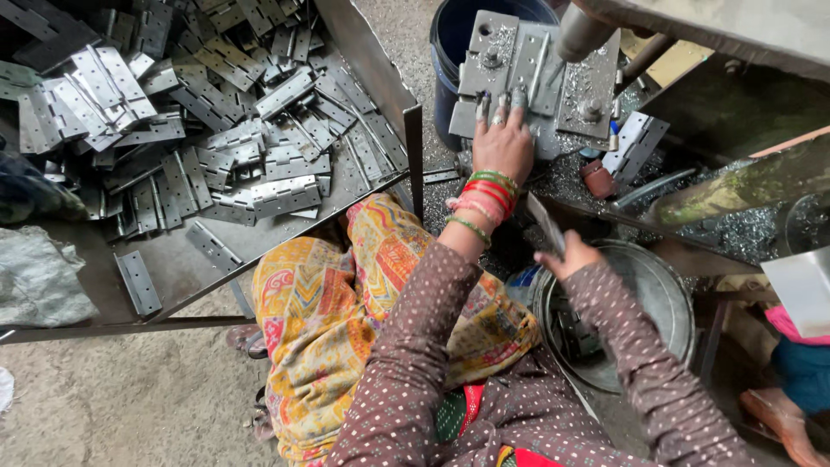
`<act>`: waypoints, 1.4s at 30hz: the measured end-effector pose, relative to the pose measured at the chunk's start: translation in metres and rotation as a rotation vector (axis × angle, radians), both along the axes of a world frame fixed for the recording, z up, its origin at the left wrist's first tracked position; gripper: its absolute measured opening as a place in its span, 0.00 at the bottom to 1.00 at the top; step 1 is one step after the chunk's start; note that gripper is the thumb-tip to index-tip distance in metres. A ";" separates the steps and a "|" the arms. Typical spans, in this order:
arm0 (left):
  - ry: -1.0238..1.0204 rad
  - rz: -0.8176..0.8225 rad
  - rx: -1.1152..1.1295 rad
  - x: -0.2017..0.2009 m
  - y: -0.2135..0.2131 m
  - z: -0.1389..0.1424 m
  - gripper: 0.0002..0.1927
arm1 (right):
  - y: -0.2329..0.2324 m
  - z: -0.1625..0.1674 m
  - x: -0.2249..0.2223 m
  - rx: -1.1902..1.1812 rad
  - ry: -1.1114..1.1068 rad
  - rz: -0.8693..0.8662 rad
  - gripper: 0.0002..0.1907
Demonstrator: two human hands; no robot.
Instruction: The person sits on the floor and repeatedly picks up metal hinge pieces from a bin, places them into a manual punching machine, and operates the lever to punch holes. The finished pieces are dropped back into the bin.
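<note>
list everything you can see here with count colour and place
metal hinge plates: too many to count, grey, heaped in the tray at upper left
metal tray: one, dark grey, left of the person, on a frame
press fixture plate: one, grey, top centre, strewn with metal chips
bucket: one, dark blue, behind the fixture
round metal basin: one, grey, lower right, some plates inside
metal shavings: a scatter, silvery, right of the fixture
bangles: several, red and green, on the left wrist
left hand: fingertips resting on the fixture's near edge
right hand: holds a single grey plate above the basin
</note>
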State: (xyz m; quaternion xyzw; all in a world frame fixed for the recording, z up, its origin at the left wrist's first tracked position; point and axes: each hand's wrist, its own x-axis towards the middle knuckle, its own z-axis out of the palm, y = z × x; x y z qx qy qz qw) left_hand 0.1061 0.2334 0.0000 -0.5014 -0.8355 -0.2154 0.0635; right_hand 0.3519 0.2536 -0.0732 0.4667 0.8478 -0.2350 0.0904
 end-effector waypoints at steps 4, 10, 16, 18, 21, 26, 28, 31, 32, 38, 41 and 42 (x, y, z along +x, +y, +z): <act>0.016 0.027 -0.070 -0.016 0.022 0.011 0.15 | 0.009 0.003 -0.002 0.055 -0.077 0.035 0.35; -0.074 0.001 -0.218 -0.023 0.034 0.012 0.15 | -0.025 -0.043 0.010 -0.025 0.094 -0.093 0.26; -0.031 0.016 -0.132 -0.021 0.038 0.004 0.17 | -0.010 -0.012 -0.004 -0.062 -0.070 -0.051 0.30; -0.032 0.012 -0.202 -0.022 0.040 0.003 0.17 | 0.000 0.007 -0.010 -0.039 -0.081 -0.007 0.34; -0.029 0.019 -0.182 -0.024 0.044 0.001 0.17 | -0.004 0.018 -0.014 -0.031 -0.028 -0.003 0.32; -0.106 -0.005 -0.155 -0.029 0.048 -0.004 0.17 | -0.049 -0.012 -0.014 0.099 0.209 -0.137 0.27; -0.084 0.003 -0.123 -0.030 0.050 -0.005 0.17 | -0.055 -0.025 -0.013 0.238 0.177 -0.090 0.27; -0.006 -0.009 -0.043 -0.028 0.050 -0.002 0.15 | -0.052 -0.029 -0.012 0.181 0.196 -0.086 0.25; -0.010 -0.005 -0.040 -0.029 0.046 -0.001 0.14 | -0.046 -0.032 -0.010 0.146 0.215 -0.090 0.26; -0.027 -0.082 0.395 -0.060 -0.045 -0.030 0.23 | 0.023 0.000 0.012 -0.118 0.090 -0.108 0.26; -0.064 0.199 0.465 -0.101 -0.120 -0.068 0.25 | 0.063 0.024 0.024 -0.319 0.815 0.025 0.22; -0.010 0.352 0.369 -0.125 -0.145 -0.080 0.22 | 0.066 0.026 0.027 -0.173 0.850 0.052 0.19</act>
